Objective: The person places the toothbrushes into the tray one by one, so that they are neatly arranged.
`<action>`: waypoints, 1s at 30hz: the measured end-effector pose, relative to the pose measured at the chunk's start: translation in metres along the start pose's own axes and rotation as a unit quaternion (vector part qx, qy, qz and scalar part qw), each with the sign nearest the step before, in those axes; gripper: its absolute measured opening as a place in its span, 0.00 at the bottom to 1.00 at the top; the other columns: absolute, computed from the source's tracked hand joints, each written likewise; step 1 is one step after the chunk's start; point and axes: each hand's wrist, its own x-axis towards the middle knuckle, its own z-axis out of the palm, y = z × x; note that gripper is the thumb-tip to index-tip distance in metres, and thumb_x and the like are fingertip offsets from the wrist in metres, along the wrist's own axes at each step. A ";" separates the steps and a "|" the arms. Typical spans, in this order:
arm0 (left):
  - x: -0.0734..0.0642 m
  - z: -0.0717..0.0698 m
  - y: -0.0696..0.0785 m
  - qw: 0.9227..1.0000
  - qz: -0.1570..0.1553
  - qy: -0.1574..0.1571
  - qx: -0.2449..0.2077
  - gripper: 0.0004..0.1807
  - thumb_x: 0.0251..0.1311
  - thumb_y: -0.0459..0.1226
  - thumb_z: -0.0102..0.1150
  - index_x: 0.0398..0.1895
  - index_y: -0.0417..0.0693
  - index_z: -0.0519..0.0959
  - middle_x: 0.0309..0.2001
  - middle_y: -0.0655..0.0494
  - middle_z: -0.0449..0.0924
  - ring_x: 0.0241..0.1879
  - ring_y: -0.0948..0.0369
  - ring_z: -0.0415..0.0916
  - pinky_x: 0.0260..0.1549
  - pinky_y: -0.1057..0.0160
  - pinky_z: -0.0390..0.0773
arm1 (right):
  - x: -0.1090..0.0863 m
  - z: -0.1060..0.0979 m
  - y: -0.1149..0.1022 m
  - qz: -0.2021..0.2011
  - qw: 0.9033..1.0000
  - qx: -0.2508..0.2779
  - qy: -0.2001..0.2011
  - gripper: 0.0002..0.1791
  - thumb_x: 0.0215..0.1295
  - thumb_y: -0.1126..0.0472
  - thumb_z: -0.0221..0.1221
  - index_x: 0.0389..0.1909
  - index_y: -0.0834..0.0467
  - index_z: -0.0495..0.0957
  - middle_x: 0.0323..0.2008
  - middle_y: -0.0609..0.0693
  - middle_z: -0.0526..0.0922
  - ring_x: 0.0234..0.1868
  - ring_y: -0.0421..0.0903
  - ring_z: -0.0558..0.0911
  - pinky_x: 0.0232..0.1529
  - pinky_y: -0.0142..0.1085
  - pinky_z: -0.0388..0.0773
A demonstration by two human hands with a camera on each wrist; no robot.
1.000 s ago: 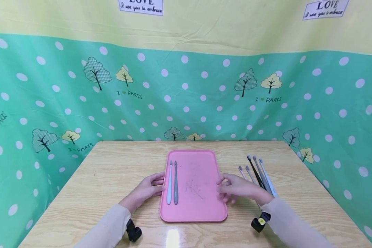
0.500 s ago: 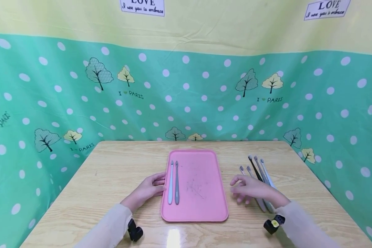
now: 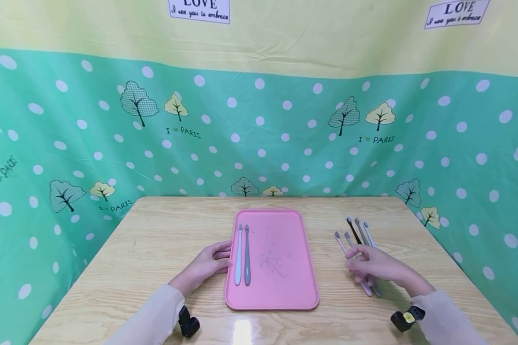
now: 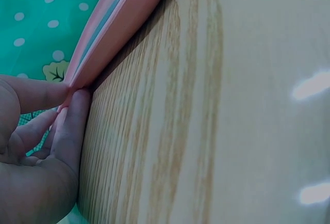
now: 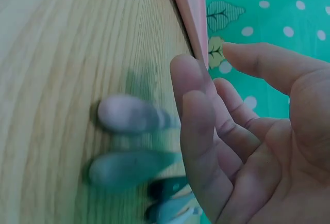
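A pink tray (image 3: 280, 239) lies mid-table with a light blue toothbrush (image 3: 238, 261) and a grey toothbrush (image 3: 247, 261) side by side along its left part. My left hand (image 3: 208, 262) holds the tray's left edge; the left wrist view shows fingertips pinching the rim. Over a loose fan of several toothbrushes on the right hovers my right hand (image 3: 373, 263), its fingers relaxed and slightly bent, nothing between them. It hides the middle of those brushes. A pink toothbrush (image 3: 340, 242) is nearest the tray, and a black toothbrush (image 3: 352, 228) lies farther in. Rounded handle ends (image 5: 124, 113) show beneath the fingers.
The wooden table (image 3: 177, 215) extends around the tray, with its far edge against a green dotted curtain (image 3: 280, 134). A strip of table separates the tray from the loose toothbrushes. Light glares off the table's front.
My right hand has moved right, from the tray's right edge to over the loose toothbrushes. The left hand stays at the tray, and both toothbrushes on it lie as before.
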 end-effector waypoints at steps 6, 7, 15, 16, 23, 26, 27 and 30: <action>0.000 0.001 0.001 1.000 0.000 0.004 -0.003 0.34 0.65 0.24 0.59 0.74 0.34 0.61 0.65 0.37 0.70 0.60 0.46 0.73 0.52 0.56 0.84 | -0.010 -0.006 0.005 0.014 1.000 -0.014 0.015 0.22 0.73 0.59 0.57 0.56 0.71 0.66 0.31 0.56 0.82 0.31 0.51 0.82 0.21 0.35 0.81; 0.000 0.001 0.001 1.000 -0.001 0.005 -0.003 0.34 0.65 0.24 0.59 0.74 0.34 0.61 0.65 0.37 0.70 0.60 0.46 0.73 0.52 0.56 0.84 | -0.011 -0.006 0.006 0.014 1.000 -0.015 0.016 0.22 0.72 0.60 0.57 0.56 0.71 0.66 0.31 0.56 0.82 0.31 0.51 0.82 0.21 0.34 0.80; -0.001 0.001 0.001 1.000 -0.002 0.005 -0.005 0.34 0.65 0.24 0.59 0.74 0.34 0.61 0.65 0.37 0.70 0.60 0.46 0.74 0.52 0.56 0.84 | -0.013 -0.007 0.012 0.007 0.999 -0.018 0.029 0.21 0.69 0.62 0.61 0.53 0.70 0.67 0.31 0.56 0.81 0.29 0.50 0.80 0.18 0.31 0.75; -0.001 0.001 0.001 1.000 -0.002 0.005 -0.005 0.34 0.65 0.24 0.59 0.74 0.35 0.62 0.65 0.38 0.70 0.60 0.46 0.74 0.52 0.56 0.84 | -0.013 -0.007 0.012 0.006 0.999 -0.021 0.031 0.21 0.68 0.62 0.62 0.53 0.70 0.67 0.31 0.56 0.81 0.29 0.50 0.80 0.18 0.31 0.75; -0.001 0.001 0.000 1.000 -0.002 0.006 -0.004 0.33 0.65 0.25 0.59 0.74 0.35 0.62 0.65 0.38 0.70 0.60 0.46 0.73 0.52 0.56 0.84 | -0.012 -0.007 0.019 -0.004 0.999 -0.024 0.036 0.20 0.65 0.66 0.62 0.52 0.70 0.68 0.32 0.55 0.79 0.29 0.49 0.78 0.17 0.29 0.73; -0.001 0.000 0.000 1.000 -0.003 0.004 -0.004 0.34 0.65 0.25 0.59 0.74 0.35 0.62 0.65 0.38 0.70 0.61 0.46 0.73 0.52 0.56 0.84 | -0.010 -0.005 0.023 -0.007 0.999 -0.026 0.042 0.20 0.64 0.67 0.63 0.52 0.69 0.68 0.31 0.54 0.77 0.28 0.48 0.77 0.17 0.29 0.71; -0.001 0.000 0.000 1.000 -0.003 0.004 -0.004 0.34 0.65 0.25 0.59 0.74 0.35 0.62 0.65 0.38 0.70 0.61 0.46 0.73 0.52 0.56 0.84 | -0.010 -0.005 0.023 -0.006 0.999 -0.026 0.045 0.20 0.63 0.67 0.63 0.52 0.69 0.69 0.31 0.54 0.77 0.28 0.47 0.77 0.17 0.28 0.71; -0.001 0.000 0.000 1.000 -0.004 0.004 -0.004 0.34 0.65 0.25 0.59 0.74 0.35 0.62 0.65 0.38 0.70 0.60 0.47 0.74 0.52 0.57 0.84 | -0.009 -0.002 0.024 -0.003 0.998 -0.035 0.057 0.20 0.62 0.66 0.66 0.51 0.68 0.69 0.30 0.54 0.76 0.27 0.47 0.77 0.16 0.28 0.71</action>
